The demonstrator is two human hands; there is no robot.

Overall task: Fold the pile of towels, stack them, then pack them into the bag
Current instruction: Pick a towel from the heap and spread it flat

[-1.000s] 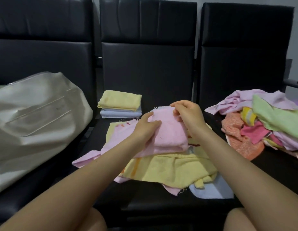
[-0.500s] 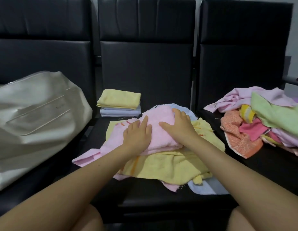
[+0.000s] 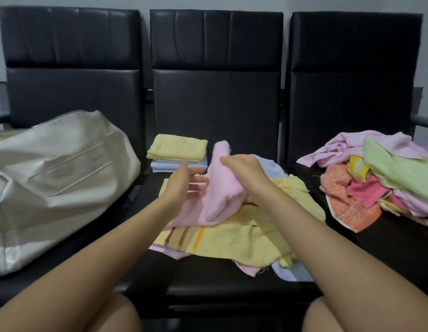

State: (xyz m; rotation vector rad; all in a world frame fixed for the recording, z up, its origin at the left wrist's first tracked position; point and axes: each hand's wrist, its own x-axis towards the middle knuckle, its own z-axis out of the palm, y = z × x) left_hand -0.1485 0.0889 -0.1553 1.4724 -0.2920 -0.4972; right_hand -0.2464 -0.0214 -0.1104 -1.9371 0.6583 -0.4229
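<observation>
1. Your right hand (image 3: 244,173) is curled round the folded pink towel (image 3: 222,188) and lifts its far end, so the top corner stands up past your fingers while the near end rests on the loose yellow towel (image 3: 232,238) under it.
2. Your left hand (image 3: 184,183) sits just beside that grip with fingers straight and spread – it holds nothing, and its fingertips are at or very near the pink cloth; I cannot tell if they touch.
3. Expect the towel to be light, soft and limp – it will sag and unfold from any unsupported edge. Take it across the folded thickness, thumb on one face and fingers on the other, with your free hand flat beneath.
4. Beyond your grip and a little to the left, the folded stack (image 3: 178,154) lies yellow on pale blue; set the pink one square on top, as a slack layer may slide.
5. Far off to the right of your grip lies the unfolded pile (image 3: 376,178); well apart to the left lies the bag (image 3: 52,178).
</observation>
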